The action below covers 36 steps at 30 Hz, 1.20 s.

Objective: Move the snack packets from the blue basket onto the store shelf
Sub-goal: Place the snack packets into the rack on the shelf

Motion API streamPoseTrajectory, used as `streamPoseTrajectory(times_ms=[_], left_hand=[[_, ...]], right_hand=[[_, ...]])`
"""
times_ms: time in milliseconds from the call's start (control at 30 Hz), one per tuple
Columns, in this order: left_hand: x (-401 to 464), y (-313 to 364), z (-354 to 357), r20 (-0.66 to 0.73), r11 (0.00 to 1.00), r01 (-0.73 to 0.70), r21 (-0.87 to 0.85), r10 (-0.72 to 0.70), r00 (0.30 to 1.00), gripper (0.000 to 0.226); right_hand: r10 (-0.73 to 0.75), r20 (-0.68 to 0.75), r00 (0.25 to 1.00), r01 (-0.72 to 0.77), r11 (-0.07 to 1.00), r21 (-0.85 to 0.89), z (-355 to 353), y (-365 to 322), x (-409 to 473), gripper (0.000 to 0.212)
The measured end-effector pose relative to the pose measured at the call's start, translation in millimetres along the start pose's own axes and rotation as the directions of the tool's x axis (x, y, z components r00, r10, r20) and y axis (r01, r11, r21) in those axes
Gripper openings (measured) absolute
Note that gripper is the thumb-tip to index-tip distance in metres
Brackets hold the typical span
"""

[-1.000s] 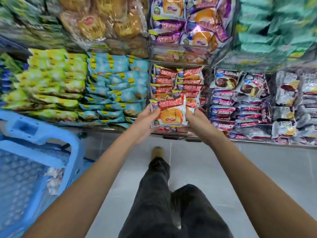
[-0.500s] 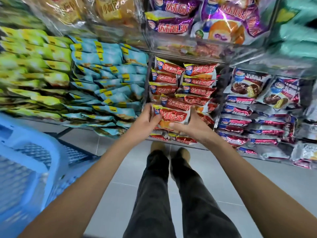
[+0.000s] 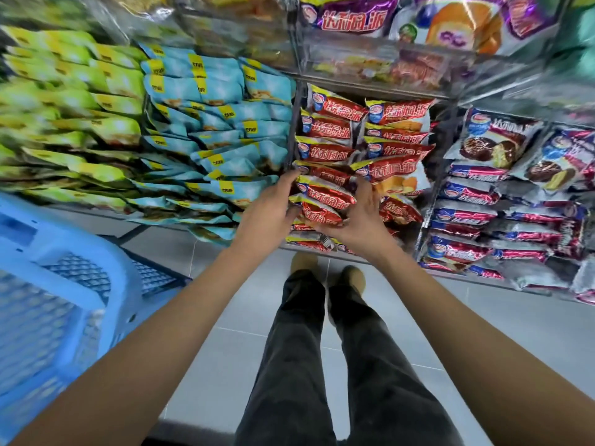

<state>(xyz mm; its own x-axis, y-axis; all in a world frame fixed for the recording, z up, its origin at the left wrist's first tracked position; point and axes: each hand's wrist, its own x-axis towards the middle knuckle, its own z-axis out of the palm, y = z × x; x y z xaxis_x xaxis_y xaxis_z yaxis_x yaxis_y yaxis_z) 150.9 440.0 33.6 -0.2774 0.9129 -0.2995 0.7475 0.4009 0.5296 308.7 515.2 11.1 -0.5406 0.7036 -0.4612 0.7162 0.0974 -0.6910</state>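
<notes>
A red snack packet point(image 3: 325, 201) with a yellow edge lies flat between both hands at the front of the red stack on the store shelf point(image 3: 363, 91). My left hand point(image 3: 269, 212) grips its left end, fingers reaching up along the shelf divider. My right hand point(image 3: 357, 220) cups its right end from below and the side. More red packets point(image 3: 383, 143) are piled behind and above it. The blue basket point(image 3: 54, 284) stands at the lower left; its contents are not visible.
Light blue packets point(image 3: 219, 123) and green packets point(image 3: 64, 101) fill the shelf to the left, white and blue chocolate-pie packets point(image 3: 502, 175) to the right, purple packets point(image 3: 418, 17) above. Grey tiled floor point(image 3: 225, 317) lies below, with my legs and shoes point(image 3: 328, 272) close to the shelf.
Both hands pushed the red packet forward and laid it flat into the red stack. The view moved closer to the shelf.
</notes>
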Motion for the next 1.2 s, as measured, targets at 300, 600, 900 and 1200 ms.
streamPoseTrajectory(times_ms=[300,600,900,1200], left_hand=[[-5,-4,3,-0.049,0.999,-0.024,0.043,0.026,0.998,0.071],[-4,-3,-2,-0.004,0.991,-0.013,0.136,0.014,1.0,0.05],[5,-5,-6,0.046,0.988,0.012,0.153,-0.02,0.999,0.054],[-67,11,-27,-0.106,0.999,-0.01,-0.053,0.004,0.994,0.036]], right_hand=[[0.069,-0.054,0.996,-0.056,0.977,0.206,2,-7,-7,0.079],[0.001,-0.021,1.0,-0.001,1.0,-0.028,-3,-4,5,0.081],[0.102,-0.099,0.99,-0.098,0.994,0.043,1,-8,-6,0.081],[0.18,-0.239,0.954,-0.163,0.982,0.092,-20,-17,-104,0.039]])
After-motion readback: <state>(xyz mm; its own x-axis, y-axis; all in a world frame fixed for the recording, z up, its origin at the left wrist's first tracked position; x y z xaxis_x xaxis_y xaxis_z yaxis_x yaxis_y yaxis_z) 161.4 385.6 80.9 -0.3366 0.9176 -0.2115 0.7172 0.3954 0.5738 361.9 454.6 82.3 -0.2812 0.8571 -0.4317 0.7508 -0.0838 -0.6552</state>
